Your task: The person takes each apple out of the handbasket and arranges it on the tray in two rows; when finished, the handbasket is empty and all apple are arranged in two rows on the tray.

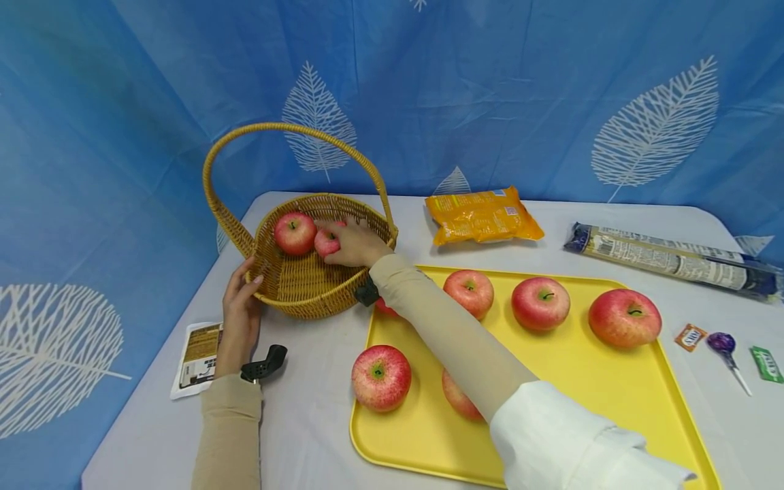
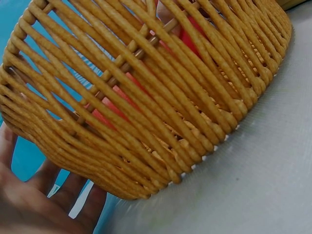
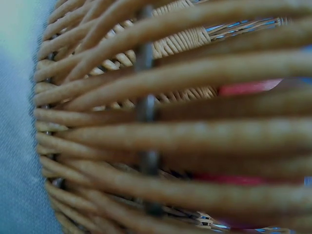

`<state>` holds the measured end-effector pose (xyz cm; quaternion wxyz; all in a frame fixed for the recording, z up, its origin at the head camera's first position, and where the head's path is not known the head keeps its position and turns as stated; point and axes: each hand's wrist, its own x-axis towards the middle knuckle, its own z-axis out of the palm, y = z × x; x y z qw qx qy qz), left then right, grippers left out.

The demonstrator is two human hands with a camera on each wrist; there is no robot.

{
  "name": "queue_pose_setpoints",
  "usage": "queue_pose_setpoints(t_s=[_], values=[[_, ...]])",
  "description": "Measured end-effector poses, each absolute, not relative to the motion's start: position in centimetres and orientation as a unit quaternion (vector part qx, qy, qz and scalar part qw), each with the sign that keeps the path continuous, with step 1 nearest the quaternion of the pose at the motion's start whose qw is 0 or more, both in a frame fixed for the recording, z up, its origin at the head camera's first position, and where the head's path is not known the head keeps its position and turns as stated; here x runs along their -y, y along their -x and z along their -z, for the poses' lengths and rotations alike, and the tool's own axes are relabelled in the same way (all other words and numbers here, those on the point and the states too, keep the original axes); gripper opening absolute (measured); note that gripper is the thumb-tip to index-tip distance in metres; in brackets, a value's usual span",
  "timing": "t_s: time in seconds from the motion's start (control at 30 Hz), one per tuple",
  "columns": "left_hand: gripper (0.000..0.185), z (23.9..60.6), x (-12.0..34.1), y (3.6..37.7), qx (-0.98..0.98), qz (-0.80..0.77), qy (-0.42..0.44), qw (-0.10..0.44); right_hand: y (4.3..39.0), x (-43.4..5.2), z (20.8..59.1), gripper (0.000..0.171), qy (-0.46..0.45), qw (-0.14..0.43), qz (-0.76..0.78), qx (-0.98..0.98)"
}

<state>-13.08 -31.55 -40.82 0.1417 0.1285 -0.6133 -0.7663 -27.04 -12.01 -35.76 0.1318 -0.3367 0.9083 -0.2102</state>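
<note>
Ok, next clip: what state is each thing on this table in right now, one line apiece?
Woven wicker basket: upright, handle up, two apples inside.
Left hand: resting on the basket's rim, steadying it.
Right hand: inside the basket, fingers curled on a red apple.
Second red apple: lying loose in the basket.
Yellow plastic tray: flat on the table, apples on it.
Orange snack bag: sealed, lying flat.
Purple lollipop: wrapped.

Staged tabletop, blue leaf backdrop (image 1: 551, 88)
</note>
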Motion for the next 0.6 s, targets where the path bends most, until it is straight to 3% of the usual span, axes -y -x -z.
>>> queue_pose_setpoints(t_s=[0.6], values=[[0.047,40.85,31.66,13.28,0.616,0.765,-0.123,0.146,27.00,11.84,35.68,0.064,0.331,0.129,0.238,-0.904]])
